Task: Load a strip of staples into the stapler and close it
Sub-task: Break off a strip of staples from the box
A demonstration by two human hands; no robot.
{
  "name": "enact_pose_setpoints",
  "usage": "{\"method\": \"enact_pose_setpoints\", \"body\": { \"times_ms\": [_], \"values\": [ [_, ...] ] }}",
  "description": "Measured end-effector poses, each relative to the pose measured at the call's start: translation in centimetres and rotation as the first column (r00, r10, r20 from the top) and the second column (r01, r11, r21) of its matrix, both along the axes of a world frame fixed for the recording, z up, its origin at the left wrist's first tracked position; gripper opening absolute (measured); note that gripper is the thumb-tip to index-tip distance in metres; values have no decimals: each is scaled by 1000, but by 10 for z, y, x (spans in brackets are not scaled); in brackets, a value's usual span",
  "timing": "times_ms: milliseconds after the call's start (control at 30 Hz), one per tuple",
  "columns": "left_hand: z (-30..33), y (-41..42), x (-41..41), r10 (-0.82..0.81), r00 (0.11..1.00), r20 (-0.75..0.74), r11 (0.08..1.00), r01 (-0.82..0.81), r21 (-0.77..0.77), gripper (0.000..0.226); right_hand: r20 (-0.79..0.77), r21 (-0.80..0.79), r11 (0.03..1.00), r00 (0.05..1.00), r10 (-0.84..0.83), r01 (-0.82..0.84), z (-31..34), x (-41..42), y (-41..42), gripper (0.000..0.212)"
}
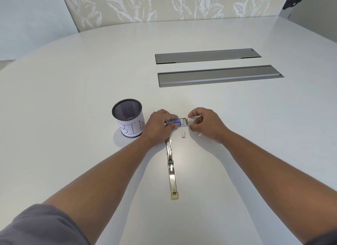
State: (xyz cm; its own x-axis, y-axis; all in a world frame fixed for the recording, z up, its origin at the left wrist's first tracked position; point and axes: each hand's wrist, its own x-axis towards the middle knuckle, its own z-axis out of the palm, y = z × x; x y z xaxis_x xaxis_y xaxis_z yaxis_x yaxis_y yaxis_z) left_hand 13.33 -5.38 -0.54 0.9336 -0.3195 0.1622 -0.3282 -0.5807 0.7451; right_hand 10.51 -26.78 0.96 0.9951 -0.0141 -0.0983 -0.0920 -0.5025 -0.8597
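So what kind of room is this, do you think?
Probably an office meeting room. The big white table has two grey cable hatches set flush in its top, and there are desk supplies on it: a stapler, a staple box and a mesh cup labelled BIN.

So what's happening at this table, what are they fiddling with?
A person is getting staples ready for a stapler. Their left hand holds a small blue staple box on the white table, and the right hand works at the box's open end, fingers curled; whether it pinches anything is unclear. One short staple strip lies loose just in front of the box. The stapler lies swung open and flat, nearer the person, not yet loaded. A mesh cup labelled BIN stands to the left.
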Motion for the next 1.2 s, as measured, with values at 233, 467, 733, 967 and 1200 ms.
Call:
{"method": "enact_pose_setpoints", "body": {
  "times_ms": [233,467,733,967,1200],
  "values": [
    [0,0,0,6,1000,-8,1000,-6,-8,29,72,-40,999,997,25,-22,-5,6,8,20],
    [0,0,1,-11,1000,-3,1000,11,-6,28,103,-132,987,989,101,-87,-10,11,5,13],
    [-3,1,1,-14,1000,5,1000,14,-26,27,226,-108,991,969,105,-82,-17,8,8,14],
    [-3,1,1,-22,1000,18,999,23,-40,23,249,-103,990,961,124,-101,-17,9,21,14],
    [-2,1,2,0,1000,-8,1000,0,-19,26,171,22,997,983,65,-70,-14,5,26,19]
  ]
}}
